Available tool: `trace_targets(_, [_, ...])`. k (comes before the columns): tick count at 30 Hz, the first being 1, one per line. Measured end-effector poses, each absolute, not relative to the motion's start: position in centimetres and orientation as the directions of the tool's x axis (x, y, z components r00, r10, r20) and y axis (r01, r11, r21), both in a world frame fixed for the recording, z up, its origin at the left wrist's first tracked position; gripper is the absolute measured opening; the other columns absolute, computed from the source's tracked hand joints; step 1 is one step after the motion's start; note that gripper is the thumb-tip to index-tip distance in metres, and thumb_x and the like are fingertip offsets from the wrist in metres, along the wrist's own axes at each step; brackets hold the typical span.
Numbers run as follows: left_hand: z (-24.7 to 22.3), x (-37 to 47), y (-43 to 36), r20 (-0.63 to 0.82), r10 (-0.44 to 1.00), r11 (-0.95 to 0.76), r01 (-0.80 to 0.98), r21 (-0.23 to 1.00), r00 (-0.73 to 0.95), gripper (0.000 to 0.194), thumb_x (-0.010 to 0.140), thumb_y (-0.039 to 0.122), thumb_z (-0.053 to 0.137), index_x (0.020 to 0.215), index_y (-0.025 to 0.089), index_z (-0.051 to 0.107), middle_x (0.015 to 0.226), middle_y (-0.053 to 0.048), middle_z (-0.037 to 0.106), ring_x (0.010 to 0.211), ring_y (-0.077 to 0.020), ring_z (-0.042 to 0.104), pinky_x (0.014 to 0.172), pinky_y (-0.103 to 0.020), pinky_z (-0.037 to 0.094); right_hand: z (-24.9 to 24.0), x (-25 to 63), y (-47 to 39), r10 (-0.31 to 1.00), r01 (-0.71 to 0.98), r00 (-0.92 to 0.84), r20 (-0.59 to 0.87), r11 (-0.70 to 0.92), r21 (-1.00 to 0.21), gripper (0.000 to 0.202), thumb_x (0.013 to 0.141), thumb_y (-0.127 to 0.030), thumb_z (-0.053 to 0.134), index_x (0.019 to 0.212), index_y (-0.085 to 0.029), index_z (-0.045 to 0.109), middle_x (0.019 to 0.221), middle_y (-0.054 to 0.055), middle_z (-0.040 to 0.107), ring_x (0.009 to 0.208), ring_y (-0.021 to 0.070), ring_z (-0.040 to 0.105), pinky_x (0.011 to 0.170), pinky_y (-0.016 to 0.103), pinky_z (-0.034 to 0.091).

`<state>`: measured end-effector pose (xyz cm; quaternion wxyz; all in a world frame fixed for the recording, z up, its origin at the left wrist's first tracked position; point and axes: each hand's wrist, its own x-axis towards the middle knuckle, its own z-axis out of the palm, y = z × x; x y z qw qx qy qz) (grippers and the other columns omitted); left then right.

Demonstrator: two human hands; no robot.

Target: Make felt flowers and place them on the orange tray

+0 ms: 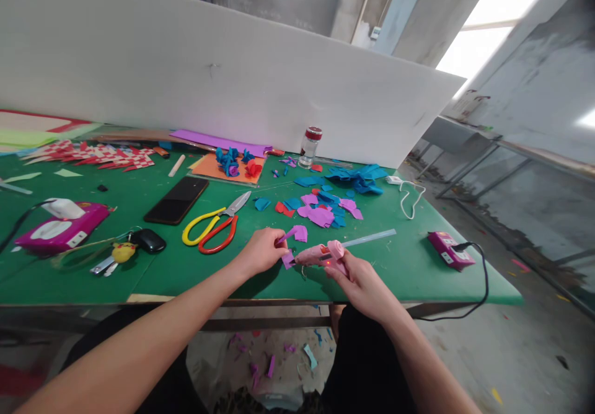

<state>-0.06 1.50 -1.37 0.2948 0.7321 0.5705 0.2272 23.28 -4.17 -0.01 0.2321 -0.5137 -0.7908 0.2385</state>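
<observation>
My left hand pinches a small purple paper piece low over the green table. A curled purple strip rises by its fingertips. My right hand grips a pink hot glue gun, its nozzle pointing left at the paper piece; whether it touches I cannot tell. A clear glue stick sticks out of the gun's back to the right. Beyond the hands lie cut purple petals mixed with blue and red ones. Scissors with one yellow and one red handle rest left of these.
A black phone, a key bunch and a magenta power strip are at left. Folded paper flowers lie on orange paper. A red-lidded jar stands by the white board. Another power strip sits at right.
</observation>
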Motion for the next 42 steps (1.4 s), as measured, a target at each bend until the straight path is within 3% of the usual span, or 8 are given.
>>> trace_targets(6, [-1.5,-0.1,1.6,-0.002,0.969,-0.175,0.697,0.695,0.246,0.009,0.070,0.019,0.061,0.060,0.018,0.059,0.057,0.002,0.061,0.059,-0.0153,0.054,0.055,-0.025,0.030,0.3,23.4,-4.1,0.926,0.724,-0.358,0.116,0.354,-0.592,0.016,0.092,-0.030,0.046,0.093,-0.018,0.057,0.078,0.004,0.068,0.067,0.0194,0.061,0.060,0.026,0.039])
trace_targets(12, [-1.5,-0.1,1.5,0.000,0.969,-0.179,0.697,0.694,0.248,0.010,0.069,0.019,0.061,0.060,0.018,0.059,0.058,0.002,0.062,0.058,-0.0150,0.054,0.056,-0.025,0.031,0.1,23.7,-4.0,0.930,0.714,-0.349,0.113,0.342,-0.611,0.023,0.093,-0.031,0.045,0.104,-0.017,0.058,0.083,0.005,0.069,0.071,0.0203,0.062,0.062,0.026,0.042])
trace_targets(19, [-1.6,-0.1,1.5,0.012,0.969,-0.186,0.695,0.695,0.248,0.010,0.069,0.021,0.061,0.060,0.019,0.059,0.056,0.003,0.060,0.059,-0.0153,0.054,0.055,-0.026,0.031,1.1,24.0,-3.5,0.938,0.570,-0.338,0.082,0.273,-0.775,0.033,0.091,-0.038,0.047,0.111,-0.015,0.060,0.086,0.005,0.067,0.071,0.0183,0.059,0.060,0.025,0.045])
trace_targets(24, [-1.8,-0.2,1.6,0.019,0.968,-0.191,0.694,0.694,0.248,0.011,0.070,0.021,0.061,0.060,0.019,0.058,0.056,0.003,0.059,0.058,-0.0149,0.053,0.055,-0.026,0.031,1.0,24.2,-3.2,0.943,0.512,-0.332,-0.001,0.180,-0.840,0.037,0.091,-0.043,0.047,0.109,-0.014,0.062,0.078,0.005,0.065,0.060,0.0156,0.056,0.052,0.024,0.043])
trace_targets(28, [-1.8,-0.2,1.6,0.019,0.968,-0.192,0.696,0.692,0.249,0.010,0.070,0.021,0.061,0.060,0.019,0.059,0.057,0.003,0.060,0.058,-0.0147,0.053,0.055,-0.025,0.030,0.4,24.0,-3.1,0.939,0.530,-0.343,0.026,0.217,-0.820,0.036,0.091,-0.040,0.047,0.113,-0.016,0.062,0.092,0.006,0.068,0.074,0.0185,0.061,0.065,0.027,0.048])
trace_targets(35, [-1.5,-0.1,1.5,0.017,0.966,-0.196,0.694,0.692,0.256,0.011,0.070,0.020,0.061,0.059,0.019,0.058,0.057,0.002,0.060,0.059,-0.0156,0.054,0.055,-0.025,0.031,-0.4,23.8,-2.9,0.941,0.647,-0.336,0.037,0.259,-0.717,0.030,0.090,-0.037,0.049,0.106,-0.016,0.063,0.079,0.004,0.068,0.070,0.0202,0.061,0.064,0.028,0.047])
trace_targets(42, [-1.8,-0.2,1.7,0.009,0.966,-0.191,0.695,0.693,0.257,0.010,0.070,0.021,0.062,0.061,0.019,0.060,0.057,0.002,0.060,0.060,-0.0160,0.054,0.056,-0.026,0.032,-0.4,24.2,-2.7,0.930,0.644,-0.353,0.101,0.320,-0.695,0.033,0.092,-0.037,0.047,0.114,-0.017,0.060,0.099,0.008,0.071,0.086,0.0239,0.065,0.074,0.030,0.048])
